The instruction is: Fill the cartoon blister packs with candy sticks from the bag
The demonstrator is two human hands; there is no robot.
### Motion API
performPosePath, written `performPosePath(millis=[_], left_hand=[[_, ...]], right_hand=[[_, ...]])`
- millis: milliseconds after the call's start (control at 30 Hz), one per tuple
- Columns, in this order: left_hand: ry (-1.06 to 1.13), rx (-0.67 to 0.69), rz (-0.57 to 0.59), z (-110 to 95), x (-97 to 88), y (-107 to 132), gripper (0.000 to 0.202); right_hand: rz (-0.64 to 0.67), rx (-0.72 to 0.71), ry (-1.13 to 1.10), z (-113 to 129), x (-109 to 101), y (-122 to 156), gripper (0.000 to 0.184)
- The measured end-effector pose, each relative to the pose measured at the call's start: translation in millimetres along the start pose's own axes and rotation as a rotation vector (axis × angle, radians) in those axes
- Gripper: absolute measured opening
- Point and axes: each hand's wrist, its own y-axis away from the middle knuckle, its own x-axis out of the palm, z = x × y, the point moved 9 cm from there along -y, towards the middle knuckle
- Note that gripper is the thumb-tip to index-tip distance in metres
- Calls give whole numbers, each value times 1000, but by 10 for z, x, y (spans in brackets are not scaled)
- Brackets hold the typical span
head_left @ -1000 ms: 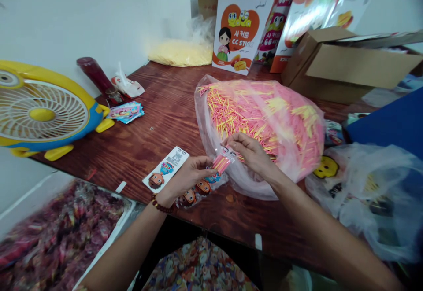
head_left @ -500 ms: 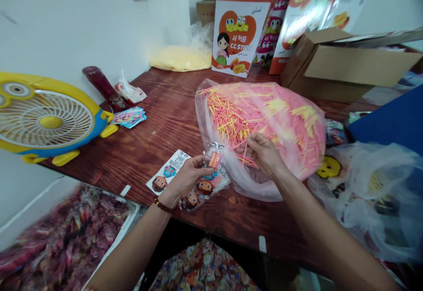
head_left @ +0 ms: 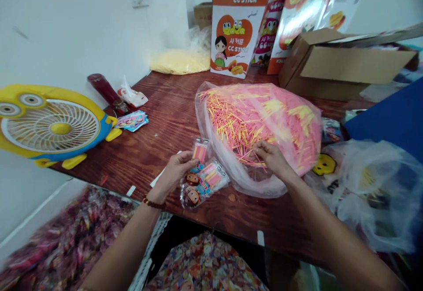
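Packet [head_left: 200, 151] sits in left hand [head_left: 176, 171]; right hand [head_left: 272, 159] seemingly touches loose sticks [head_left: 228, 121].

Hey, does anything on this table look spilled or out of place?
Nothing major stands out. One tiny pale scrap lies alone on the table, between the fan and the bag of sticks; I can't tell what it is.

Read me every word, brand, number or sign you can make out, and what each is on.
"CC STICK", twice: left white carton.
"QaQa", apparently, stylised, twice: same carton.
"CC STICK", partly cut off: right white carton.
Too blurred to quote: remaining carton lettering, including the pink carton.
Too small: printing on clear packets and blue packets.
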Motion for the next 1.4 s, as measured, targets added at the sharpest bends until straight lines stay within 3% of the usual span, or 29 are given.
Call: performPosePath(millis=[100,200,267,400,500,700,833,967,1167,1300,1400], left_hand=[[-178,-64,94,7,-100,60,30],[-422,-62,270,114,41,100,25],[-588,0,316,196,150,92,22],[-836,144,235,308,206,35,35],[-938,263,177,302,176,40,44],[-1024,327,70,323,62,107,47],[-1182,378,-5,346,58,165,55],[-1274,391,-5,355,132,196,55],[-1265,405,49,271,320,197,53],[-1235,418,54,222,402,206,49],[-1208,468,54,114,513,153,44]], right_hand=[[64,2,117,-45,-91,-34,32],[139,13,295,-65,-160,-68,25],[164,10,503,-25,-220,-99,18],[256,-36,1106,109,-202,-161,17],[305,-36,1335,96,-50,-194,19],[277,-163,1219,-124,309,-179,21],[205,-283,1100,-183,260,-104,21],[162,-223,1272,-265,204,-63,30],[198,-158,1477,-327,466,-66,23],[242,-176,1430,-312,559,-40,29],[267,-133,1342,-318,463,-41,27]])
